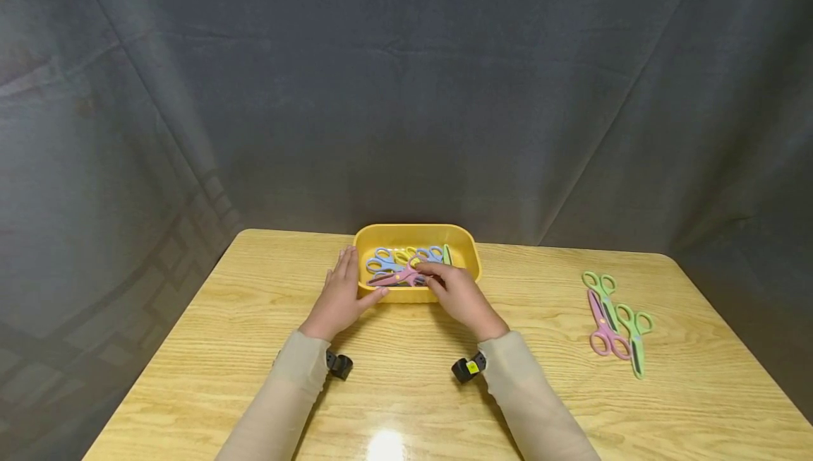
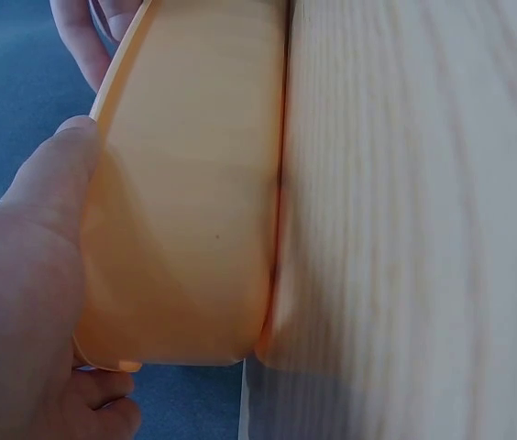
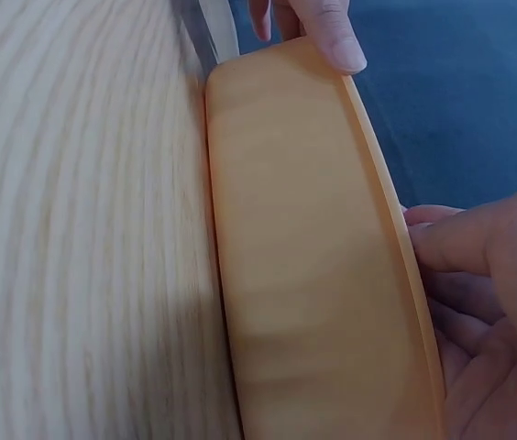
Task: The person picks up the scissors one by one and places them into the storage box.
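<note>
A yellow plastic bin (image 1: 466, 253) holds several pairs of scissors, blue, yellow, green and pink. At its left end my left hand (image 1: 341, 298) holds the corner, fingers along the side wall and thumb across the front rim; the left wrist view shows that thumb (image 2: 61, 174) against the wall. My right hand (image 1: 460, 295) reaches over the front rim and pinches the pink scissors (image 1: 396, 276) near the handles, their blades pointing left above the blue scissors (image 1: 381, 263). From the right wrist view, the bin's wall hides the right fingertips and the scissors.
On the wooden table (image 1: 406, 383), to the right, lie two green scissors (image 1: 638, 348) and another pink pair (image 1: 603, 327), close together and overlapping. A dark grey curtain (image 1: 406, 94) hangs behind the table's back edge, close behind the bin.
</note>
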